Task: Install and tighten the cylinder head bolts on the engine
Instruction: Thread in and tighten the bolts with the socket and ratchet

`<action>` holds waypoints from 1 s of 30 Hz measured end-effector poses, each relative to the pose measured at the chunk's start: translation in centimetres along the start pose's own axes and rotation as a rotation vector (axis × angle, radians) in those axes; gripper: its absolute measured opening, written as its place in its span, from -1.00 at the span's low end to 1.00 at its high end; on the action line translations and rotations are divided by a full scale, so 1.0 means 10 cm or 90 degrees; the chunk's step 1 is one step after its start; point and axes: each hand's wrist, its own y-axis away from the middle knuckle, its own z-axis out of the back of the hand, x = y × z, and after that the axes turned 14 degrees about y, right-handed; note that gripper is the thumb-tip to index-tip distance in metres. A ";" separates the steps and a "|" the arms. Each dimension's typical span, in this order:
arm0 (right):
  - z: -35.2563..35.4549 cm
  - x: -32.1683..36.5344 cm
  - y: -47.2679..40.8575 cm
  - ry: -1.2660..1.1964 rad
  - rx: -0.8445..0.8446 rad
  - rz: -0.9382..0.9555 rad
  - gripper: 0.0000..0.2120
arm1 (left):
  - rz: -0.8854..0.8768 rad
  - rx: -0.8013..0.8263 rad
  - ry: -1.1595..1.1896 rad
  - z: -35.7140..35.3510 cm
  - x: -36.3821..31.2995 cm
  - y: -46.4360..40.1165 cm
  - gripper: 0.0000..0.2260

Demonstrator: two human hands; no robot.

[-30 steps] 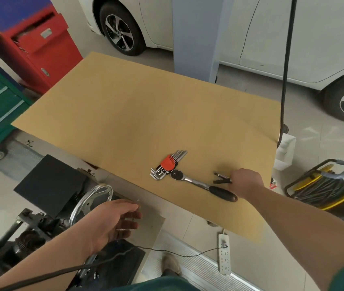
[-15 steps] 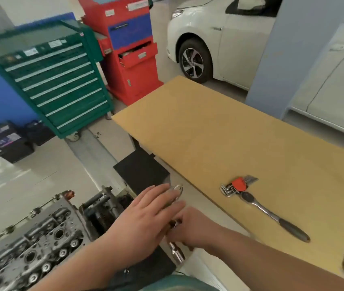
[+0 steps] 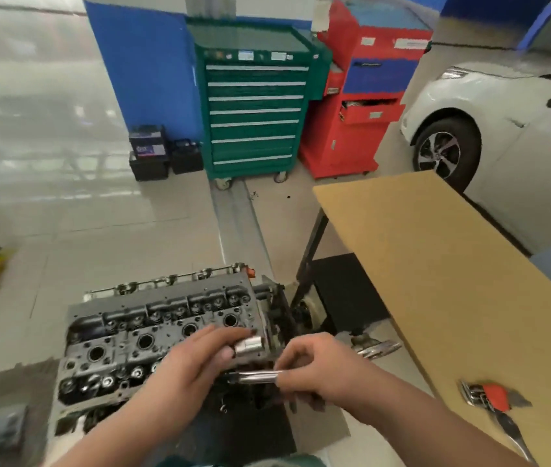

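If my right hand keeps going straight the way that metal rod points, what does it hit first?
Probably the left hand, which holds a short silver socket just above the line of the thin silver rod pinched in the right hand; depth is unclear.

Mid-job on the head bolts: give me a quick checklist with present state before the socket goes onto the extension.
1. Socket in left hand: ok, fingertips pinch it.
2. Extension bar in right hand: ok, gripped, pointing left toward the socket.
3. Socket seated on the bar: not ok, the two are apart.
4. Ratchet at hand: ok, it lies on the table beside the hex key set.
5. Cylinder head exposed from above: ok.
6. Bolts already in their holes: cannot tell, too blurred.
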 end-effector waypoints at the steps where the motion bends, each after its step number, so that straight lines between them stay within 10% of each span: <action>1: -0.01 0.08 -0.01 0.035 -0.053 0.005 -0.89 | 0.041 -0.041 0.062 0.09 0.05 0.07 -0.71; 8: -0.08 0.81 0.01 -0.021 -0.269 0.171 -0.92 | 0.127 -0.156 0.188 0.47 0.28 0.30 -0.69; 19: -0.35 1.33 -0.14 0.112 -0.261 0.179 -0.91 | 0.000 -0.033 0.000 1.02 0.36 0.40 -0.69; 30: -0.45 1.40 -0.28 -0.148 -0.231 0.025 -0.88 | -0.028 0.010 -0.063 1.03 0.43 0.29 -0.54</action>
